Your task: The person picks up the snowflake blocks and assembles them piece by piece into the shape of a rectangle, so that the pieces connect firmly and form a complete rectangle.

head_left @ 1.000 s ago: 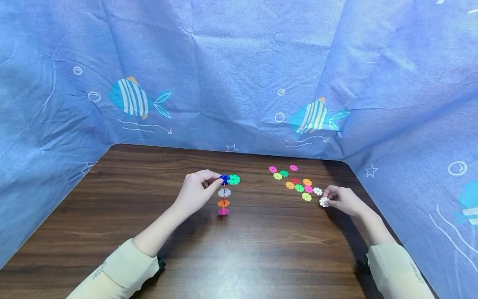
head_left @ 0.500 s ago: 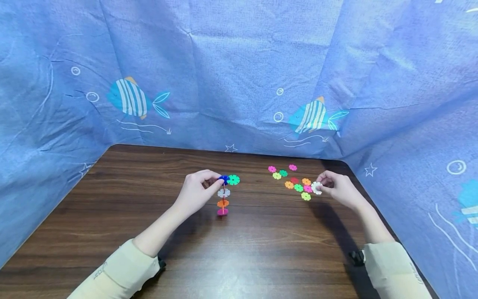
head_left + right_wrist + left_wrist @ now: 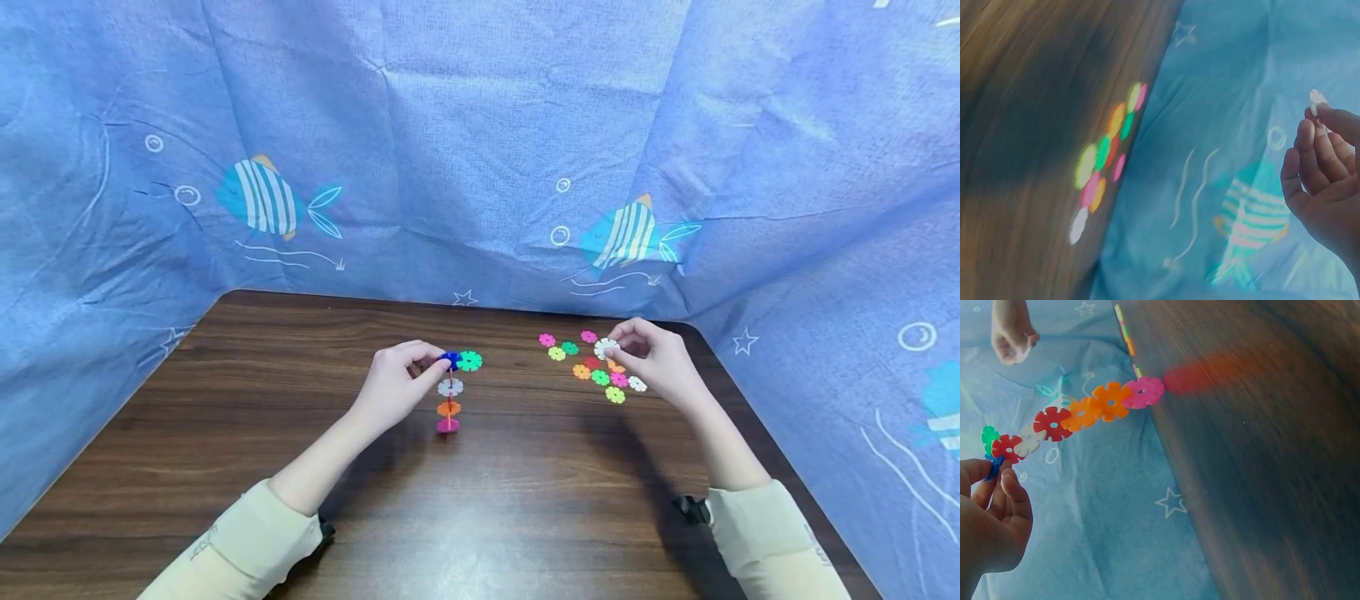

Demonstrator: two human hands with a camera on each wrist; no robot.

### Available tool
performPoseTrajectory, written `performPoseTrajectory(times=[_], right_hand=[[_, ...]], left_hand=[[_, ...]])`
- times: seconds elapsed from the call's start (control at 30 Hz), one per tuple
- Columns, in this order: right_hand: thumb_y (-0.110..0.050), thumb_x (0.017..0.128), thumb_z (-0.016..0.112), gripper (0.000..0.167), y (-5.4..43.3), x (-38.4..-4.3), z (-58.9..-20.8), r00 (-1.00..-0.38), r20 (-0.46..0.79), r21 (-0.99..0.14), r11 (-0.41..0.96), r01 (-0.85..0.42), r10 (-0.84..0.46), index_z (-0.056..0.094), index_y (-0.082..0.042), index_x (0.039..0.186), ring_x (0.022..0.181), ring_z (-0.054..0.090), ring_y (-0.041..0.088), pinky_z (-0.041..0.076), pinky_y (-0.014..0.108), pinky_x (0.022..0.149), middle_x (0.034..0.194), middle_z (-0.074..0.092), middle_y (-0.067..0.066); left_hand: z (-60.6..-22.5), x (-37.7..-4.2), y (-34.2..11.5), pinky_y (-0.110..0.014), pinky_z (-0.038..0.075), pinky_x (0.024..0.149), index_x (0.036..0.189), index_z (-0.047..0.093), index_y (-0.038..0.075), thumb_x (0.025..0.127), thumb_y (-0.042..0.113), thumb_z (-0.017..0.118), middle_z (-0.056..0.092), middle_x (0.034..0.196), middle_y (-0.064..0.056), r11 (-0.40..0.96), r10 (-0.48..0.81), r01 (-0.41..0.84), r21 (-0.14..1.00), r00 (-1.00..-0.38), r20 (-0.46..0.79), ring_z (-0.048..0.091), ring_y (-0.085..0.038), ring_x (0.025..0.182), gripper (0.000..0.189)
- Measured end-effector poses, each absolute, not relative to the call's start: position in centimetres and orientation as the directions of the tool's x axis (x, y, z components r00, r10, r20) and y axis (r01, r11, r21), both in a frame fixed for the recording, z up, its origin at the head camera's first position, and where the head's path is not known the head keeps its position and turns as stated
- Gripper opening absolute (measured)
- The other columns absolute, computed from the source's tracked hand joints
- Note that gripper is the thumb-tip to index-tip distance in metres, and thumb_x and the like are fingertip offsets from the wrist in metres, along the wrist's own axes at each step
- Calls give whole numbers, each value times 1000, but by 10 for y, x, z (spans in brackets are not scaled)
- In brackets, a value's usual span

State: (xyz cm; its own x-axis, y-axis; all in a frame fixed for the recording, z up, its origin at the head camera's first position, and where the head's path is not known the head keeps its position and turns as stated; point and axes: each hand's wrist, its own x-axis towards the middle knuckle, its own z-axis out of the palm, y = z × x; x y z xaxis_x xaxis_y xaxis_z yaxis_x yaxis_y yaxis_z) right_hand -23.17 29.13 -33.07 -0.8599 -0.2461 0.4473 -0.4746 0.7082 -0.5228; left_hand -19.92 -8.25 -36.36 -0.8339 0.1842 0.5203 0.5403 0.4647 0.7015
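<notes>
My left hand (image 3: 393,385) pinches the blue snowflake disc (image 3: 450,361) at the top of an upright column of interlocked snowflake discs. From that blue piece a green disc (image 3: 470,361) juts to the right. Below, the left wrist view shows red, white and orange discs (image 3: 1111,402) slotted together, down to a pink disc (image 3: 1145,393) at the tabletop. Between thumb and fingertips, my right hand (image 3: 660,367) holds a white snowflake disc (image 3: 606,348). It is raised over the loose discs and overlaps some of them in the head view.
Several loose discs lie on the dark wooden table (image 3: 480,517) at the back right, among them a yellow disc (image 3: 615,395) and a second white disc (image 3: 637,383). A blue fish-print cloth (image 3: 465,167) hangs behind the table and along its sides.
My right hand has lifted the white disc from the right side of the loose pieces and carried it up and leftward. The left hand and its column stay put.
</notes>
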Motion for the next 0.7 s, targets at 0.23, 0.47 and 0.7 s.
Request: performPoseTrajectory(times=[0.23,0.47,0.7], right_hand=[[-9,83,72,14,250,-210,-307,-855,468,-613,615,-496,-223,63,-4,92,65,64,13,47,18,58,74,69,9],[1,81,71,13,211,-194,-293,-844,470,-669,520,-531,-257,61,2,89,65,66,21,47,19,53,74,69,16],[3,80,71,13,190,-192,-297,-829,475,-701,443,-559,-293,60,2,86,66,66,22,50,19,59,73,68,16]], left_hand=[[-365,-201,-81,-23,47,54,88,73,15,86,15,70,67,78,5,468,186,535,703,-838,513,54,-8,58,4],[-364,-199,-78,-23,49,56,89,73,14,87,16,69,68,80,4,471,190,527,707,-844,502,56,-8,60,5],[-363,-198,-75,-23,49,56,89,73,13,86,15,69,68,81,3,458,192,528,715,-845,500,56,-9,60,5]])
